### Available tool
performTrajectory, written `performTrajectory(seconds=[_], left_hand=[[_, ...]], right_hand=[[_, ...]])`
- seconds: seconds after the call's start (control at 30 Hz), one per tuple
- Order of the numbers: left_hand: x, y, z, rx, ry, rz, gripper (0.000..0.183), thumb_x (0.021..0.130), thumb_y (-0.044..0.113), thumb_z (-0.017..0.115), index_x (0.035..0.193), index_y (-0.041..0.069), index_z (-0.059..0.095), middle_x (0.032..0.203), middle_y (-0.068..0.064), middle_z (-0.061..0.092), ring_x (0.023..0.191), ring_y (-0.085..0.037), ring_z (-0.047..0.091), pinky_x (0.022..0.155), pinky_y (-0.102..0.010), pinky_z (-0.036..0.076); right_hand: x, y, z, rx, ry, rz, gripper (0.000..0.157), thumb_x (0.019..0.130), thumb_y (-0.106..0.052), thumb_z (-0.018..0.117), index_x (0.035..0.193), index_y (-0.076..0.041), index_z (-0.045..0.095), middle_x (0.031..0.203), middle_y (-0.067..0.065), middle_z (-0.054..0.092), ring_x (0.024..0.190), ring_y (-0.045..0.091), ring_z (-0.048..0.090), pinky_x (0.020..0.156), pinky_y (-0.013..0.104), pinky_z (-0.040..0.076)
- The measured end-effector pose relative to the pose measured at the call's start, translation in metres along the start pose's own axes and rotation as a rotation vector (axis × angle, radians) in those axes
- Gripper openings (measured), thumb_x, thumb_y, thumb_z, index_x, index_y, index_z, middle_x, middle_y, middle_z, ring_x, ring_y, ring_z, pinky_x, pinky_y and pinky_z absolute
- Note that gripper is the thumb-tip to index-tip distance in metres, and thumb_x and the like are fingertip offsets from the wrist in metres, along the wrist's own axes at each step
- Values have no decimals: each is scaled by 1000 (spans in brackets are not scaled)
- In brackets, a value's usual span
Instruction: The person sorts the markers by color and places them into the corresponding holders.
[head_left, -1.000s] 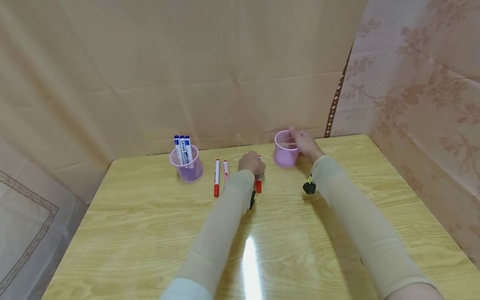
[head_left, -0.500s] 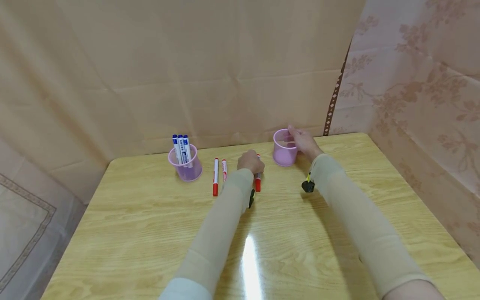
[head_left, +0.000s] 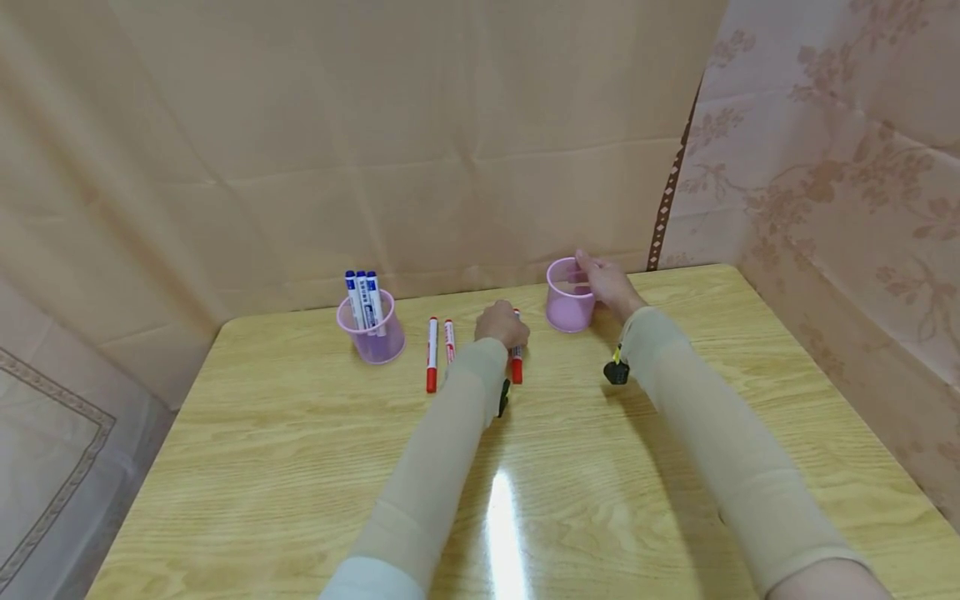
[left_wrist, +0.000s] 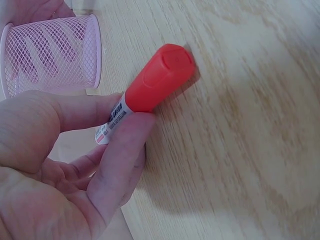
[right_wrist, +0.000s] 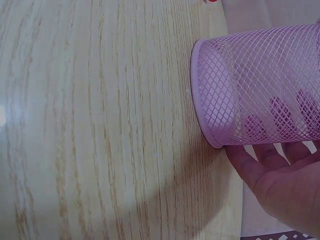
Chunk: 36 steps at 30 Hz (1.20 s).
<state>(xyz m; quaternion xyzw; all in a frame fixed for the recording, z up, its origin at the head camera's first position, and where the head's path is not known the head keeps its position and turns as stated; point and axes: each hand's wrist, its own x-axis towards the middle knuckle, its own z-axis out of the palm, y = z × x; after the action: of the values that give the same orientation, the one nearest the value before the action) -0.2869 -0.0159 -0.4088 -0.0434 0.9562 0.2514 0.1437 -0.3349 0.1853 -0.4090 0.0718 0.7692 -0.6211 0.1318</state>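
Center of frame, left hand (head_left: 502, 323): is pinching a red-capped marker (left_wrist: 146, 94).
Right of center, right hand (head_left: 612, 286): is gripping a pink mesh cup (head_left: 567, 313).

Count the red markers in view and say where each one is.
3. The leftmost marker lies on the table; the second marker lies beside it, partly behind the left sleeve; the left hand pinches the third marker. More may be hidden.
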Motion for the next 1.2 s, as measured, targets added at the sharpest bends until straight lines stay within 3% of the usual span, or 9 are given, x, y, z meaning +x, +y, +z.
performTrajectory(seconds=[0.33, 0.6, 0.87, 1.2], left_hand=[[-6, 0, 0, -46, 1, -1, 15, 84, 9, 72, 92, 4, 61, 83, -8, 61, 74, -25, 58, 58, -30, 48], [0, -4, 2, -132, -44, -34, 18, 86, 7, 72, 98, 1, 60, 78, -11, 64, 49, -18, 58, 43, -26, 51], [4, -6, 2, -151, -60, -49, 13, 84, 6, 71, 92, 1, 63, 73, -11, 65, 44, -18, 59, 41, -26, 51], [-1, -7, -9, -279, -180, -59, 14, 80, 1, 68, 92, -1, 61, 69, -12, 64, 50, -22, 63, 52, -33, 59]], right_hand=[[-1, -1, -1, 5, 0, -3, 66, 107, -55, 36, 146, -4, 48, 148, 19, 51, 135, 36, 48, 112, 50, 38], [-2, -1, 2, 5, 3, -7, 66, 107, -55, 36, 147, -5, 48, 149, 19, 50, 136, 36, 47, 113, 49, 37], [-2, -1, 2, 6, 13, 3, 66, 106, -56, 36, 146, -4, 50, 148, 18, 51, 136, 35, 48, 112, 48, 38], [-1, 0, 1, 6, 5, 8, 67, 106, -57, 36, 147, -5, 48, 149, 17, 50, 137, 35, 47, 113, 50, 37]])
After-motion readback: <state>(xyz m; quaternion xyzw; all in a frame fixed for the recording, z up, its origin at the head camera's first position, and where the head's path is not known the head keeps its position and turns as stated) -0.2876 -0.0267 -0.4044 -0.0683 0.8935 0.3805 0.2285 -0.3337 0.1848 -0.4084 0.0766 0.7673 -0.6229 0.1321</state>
